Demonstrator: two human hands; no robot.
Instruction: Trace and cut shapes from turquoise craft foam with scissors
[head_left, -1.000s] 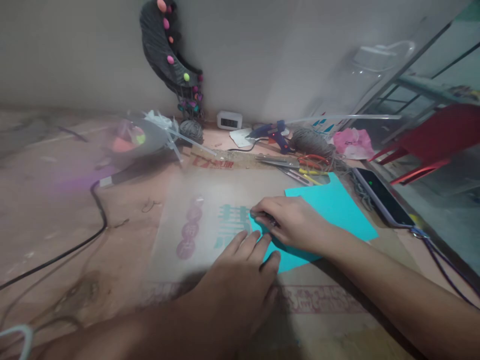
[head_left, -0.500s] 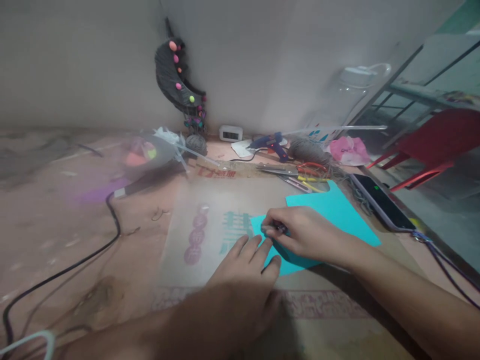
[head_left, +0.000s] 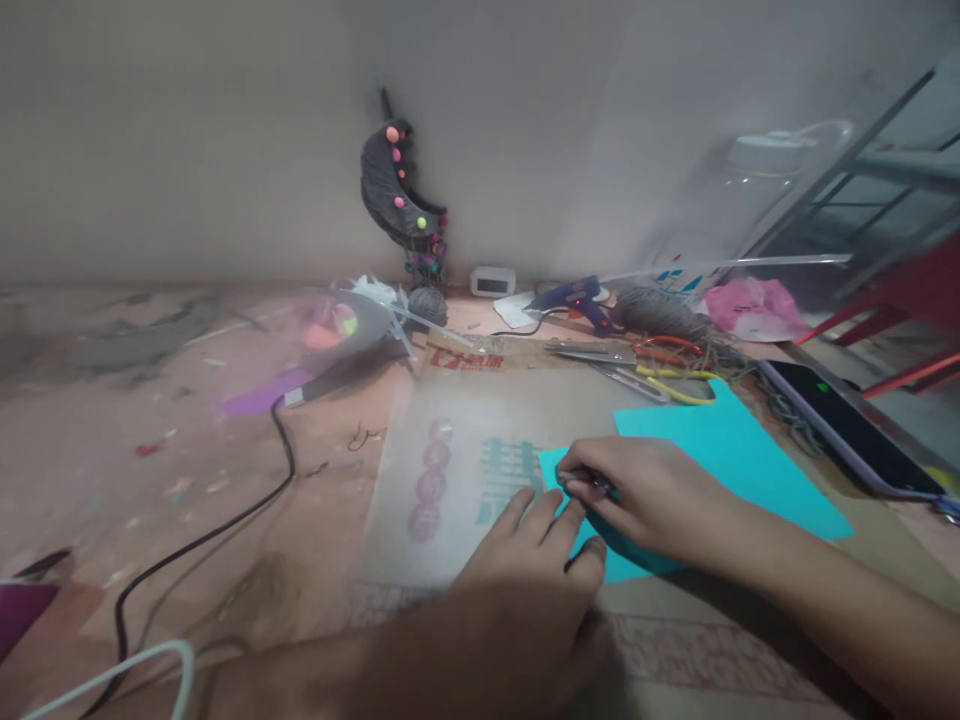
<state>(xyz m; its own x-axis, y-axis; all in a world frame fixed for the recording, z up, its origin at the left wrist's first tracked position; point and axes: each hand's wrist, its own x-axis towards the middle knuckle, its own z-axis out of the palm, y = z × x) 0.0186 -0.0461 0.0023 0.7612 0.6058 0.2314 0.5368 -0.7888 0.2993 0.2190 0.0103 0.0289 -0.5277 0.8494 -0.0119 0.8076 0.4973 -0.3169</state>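
A bright turquoise sheet of paper (head_left: 757,470) lies on a printed cardboard sheet (head_left: 450,400), with a cut-out notch along its far left side. My right hand (head_left: 645,495) is closed around a dark pen (head_left: 600,482), most of it hidden by the fingers, its tip end over the paper's left corner. My left hand (head_left: 525,560) rests flat with fingers spread at the paper's near left edge, fingertips close to the right hand. Scissors (head_left: 630,352) with orange handles and a yellow-handled tool (head_left: 675,385) lie just beyond the paper.
A blue glue gun (head_left: 574,298), grey yarn (head_left: 652,312) and a small white clock (head_left: 493,281) stand by the wall. A phone (head_left: 847,425) lies at the right. A yarn-wrapped crescent (head_left: 390,190) leans on the wall. A black cable (head_left: 225,520) crosses the left side.
The view has shifted, so everything sits further right and slightly lower. Both hands keep nearly the same pose at the turquoise paper's left corner.
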